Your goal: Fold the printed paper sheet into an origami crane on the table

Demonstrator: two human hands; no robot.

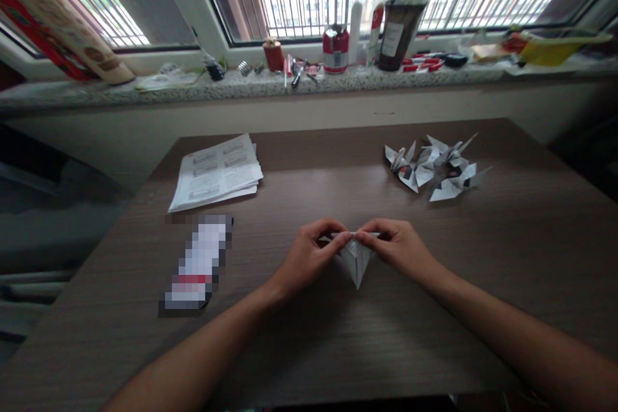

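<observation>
A small piece of folded paper [358, 264], white with print on it, is held between my two hands above the table, one corner pointing down toward me. My left hand [316, 248] pinches its upper left edge between thumb and fingers. On the other side, my right hand [393, 244] pinches the upper right edge the same way, and the two thumbs almost meet at the top middle. Parts of the paper are hidden behind the fingers. Several folded paper cranes [434, 167] lie in a cluster beyond my right hand.
On the brown table [309, 187], a stack of printed paper sheets [217, 170] lies at the back left, with a blurred-out phone-like object [197, 264] nearer me. Along the windowsill [241, 91] stand a red can [335, 48], a dark drink cup [393, 35] and a yellow container [555, 48].
</observation>
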